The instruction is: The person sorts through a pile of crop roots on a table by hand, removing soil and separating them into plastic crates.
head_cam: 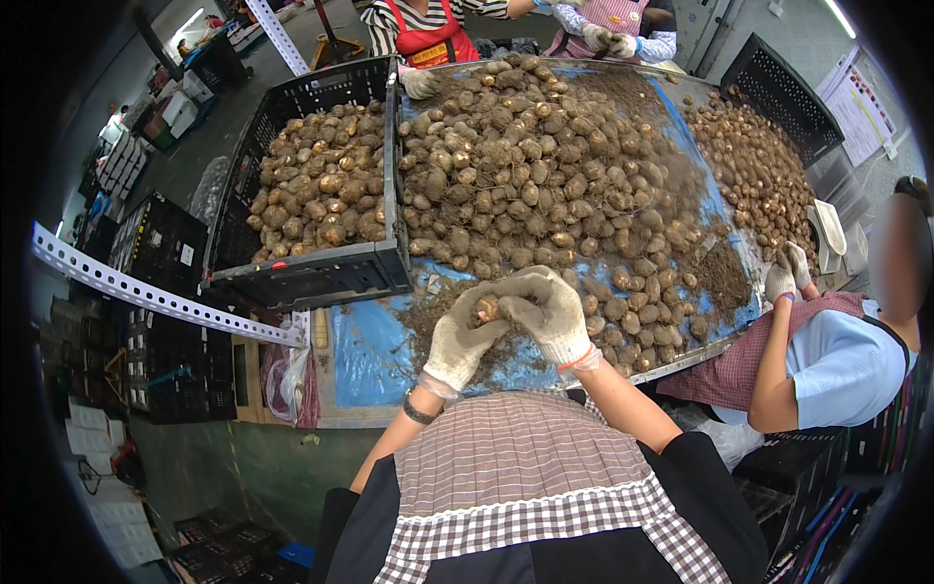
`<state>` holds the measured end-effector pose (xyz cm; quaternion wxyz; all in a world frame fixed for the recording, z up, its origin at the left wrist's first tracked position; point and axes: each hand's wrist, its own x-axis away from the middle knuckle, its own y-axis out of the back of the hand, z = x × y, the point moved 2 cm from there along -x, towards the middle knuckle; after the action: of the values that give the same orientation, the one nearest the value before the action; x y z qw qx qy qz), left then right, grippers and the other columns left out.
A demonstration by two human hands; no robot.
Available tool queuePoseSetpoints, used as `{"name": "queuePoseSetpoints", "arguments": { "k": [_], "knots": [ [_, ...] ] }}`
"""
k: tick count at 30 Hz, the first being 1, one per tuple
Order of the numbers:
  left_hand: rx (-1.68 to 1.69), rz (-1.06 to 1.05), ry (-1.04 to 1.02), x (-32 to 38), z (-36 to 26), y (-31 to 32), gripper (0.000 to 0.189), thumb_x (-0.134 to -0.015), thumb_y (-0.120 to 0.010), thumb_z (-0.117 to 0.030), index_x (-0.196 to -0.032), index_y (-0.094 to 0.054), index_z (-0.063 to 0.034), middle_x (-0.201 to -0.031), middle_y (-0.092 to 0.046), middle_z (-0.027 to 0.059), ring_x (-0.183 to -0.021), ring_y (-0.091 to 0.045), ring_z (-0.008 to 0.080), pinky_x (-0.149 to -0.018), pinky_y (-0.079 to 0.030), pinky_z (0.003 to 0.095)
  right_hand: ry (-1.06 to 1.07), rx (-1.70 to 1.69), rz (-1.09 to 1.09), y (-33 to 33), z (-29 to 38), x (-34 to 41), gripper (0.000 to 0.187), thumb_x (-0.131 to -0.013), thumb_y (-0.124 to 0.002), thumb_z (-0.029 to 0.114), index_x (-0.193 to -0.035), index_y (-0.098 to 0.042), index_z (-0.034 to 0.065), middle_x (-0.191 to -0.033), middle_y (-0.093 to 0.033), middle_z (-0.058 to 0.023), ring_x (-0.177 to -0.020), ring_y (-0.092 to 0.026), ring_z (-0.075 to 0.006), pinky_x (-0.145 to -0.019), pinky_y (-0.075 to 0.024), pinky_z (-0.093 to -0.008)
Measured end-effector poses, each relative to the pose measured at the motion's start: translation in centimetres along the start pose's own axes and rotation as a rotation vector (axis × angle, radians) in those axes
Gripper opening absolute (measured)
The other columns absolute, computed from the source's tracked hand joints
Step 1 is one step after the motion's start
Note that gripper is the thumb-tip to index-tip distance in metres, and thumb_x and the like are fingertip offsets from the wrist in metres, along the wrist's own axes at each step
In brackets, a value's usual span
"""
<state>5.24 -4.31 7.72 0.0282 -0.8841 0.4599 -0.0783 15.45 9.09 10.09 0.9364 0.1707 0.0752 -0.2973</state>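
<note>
My left hand [467, 328], in a soiled knit glove, grips a small brown taro corm [486, 309] with a pinkish end. Gloved too, my right hand [543, 310] touches the same corm with its fingertips. Both hands are above the near edge of a large heap of taro corms [530, 193] with roots and soil, spread over blue plastic sheeting [372, 350]. Left of the heap, a black plastic crate [328, 274] holds many corms that look cleaner. A separate pile of smaller corms [751, 168] lies at the table's right side.
A co-worker [839, 358] at the right has gloved hands at the smaller pile. Two more people [430, 33] stand across the table. A perforated metal rail [168, 292] and stacked black crates [160, 365] are at the left. Another black crate [784, 98] stands tilted at the far right.
</note>
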Motion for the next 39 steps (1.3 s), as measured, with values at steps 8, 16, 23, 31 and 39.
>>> {"name": "queuePoseSetpoints", "arguments": {
  "k": [8, 16, 23, 31, 39],
  "knots": [
    [0.276, -0.064, 0.032, 0.4, -1.5, -0.5, 0.041, -0.090, -0.067, 0.000, -0.129, -0.056, 0.0018, -0.100, -0.066, 0.0083, -0.074, -0.060, 0.0102, -0.063, -0.050, 0.0257, -0.248, -0.081, -0.228, 2.3, -7.2, -0.7, 0.019, -0.095, -0.065, 0.018, -0.103, -0.070, 0.0016, -0.087, -0.072, -0.0066, -0.073, -0.066, -0.0149, -0.066, -0.0559, -0.0280],
    [-0.247, -0.135, -0.060, 0.4, 0.0, -0.2, 0.030, -0.097, -0.057, -0.015, -0.125, -0.060, -0.0022, -0.081, -0.064, 0.0063, -0.065, -0.057, 0.0123, -0.061, -0.050, 0.0293, -0.018, 0.056, 0.029, -1.3, -3.9, 1.4, 0.026, -0.094, -0.065, 0.018, -0.106, -0.067, -0.0051, -0.097, -0.069, -0.0246, -0.089, -0.068, -0.0385, -0.075, -0.0538, -0.0415],
    [-0.778, -0.306, -0.372, -0.4, 0.2, 1.5, 0.027, -0.096, -0.058, -0.022, -0.102, -0.074, -0.0009, -0.089, -0.071, 0.0212, -0.080, -0.070, 0.0377, -0.069, -0.056, 0.0402, -0.033, 0.357, 0.061, -1.0, -3.4, 2.5, 0.029, -0.095, -0.064, 0.018, -0.113, -0.067, -0.0042, -0.101, -0.070, -0.0244, -0.090, -0.068, -0.0370, -0.075, -0.0535, -0.0394],
    [-0.430, -0.140, -0.138, -1.0, 5.8, 1.5, 0.025, -0.092, -0.062, -0.020, -0.093, -0.074, 0.0022, -0.069, -0.070, 0.0162, -0.057, -0.067, 0.0198, -0.055, -0.053, 0.0312, -0.718, -0.685, 0.155, -1.5, -3.8, 2.1, 0.053, -0.103, -0.047, 0.051, -0.127, -0.062, 0.0053, -0.088, -0.069, -0.0032, -0.067, -0.059, -0.0107, -0.057, -0.0459, -0.0263],
    [-0.537, -0.182, 0.015, -1.3, 2.0, 0.1, 0.029, -0.089, -0.071, -0.012, -0.116, -0.069, -0.0023, -0.096, -0.075, 0.0127, -0.077, -0.071, 0.0179, -0.070, -0.058, 0.0283, -0.782, -1.171, 0.274, -0.8, -7.0, 1.7, 0.045, -0.105, -0.044, 0.048, -0.121, -0.059, 0.0082, -0.082, -0.063, -0.0034, -0.061, -0.053, -0.0094, -0.051, -0.0378, -0.0229]
  ]
}}
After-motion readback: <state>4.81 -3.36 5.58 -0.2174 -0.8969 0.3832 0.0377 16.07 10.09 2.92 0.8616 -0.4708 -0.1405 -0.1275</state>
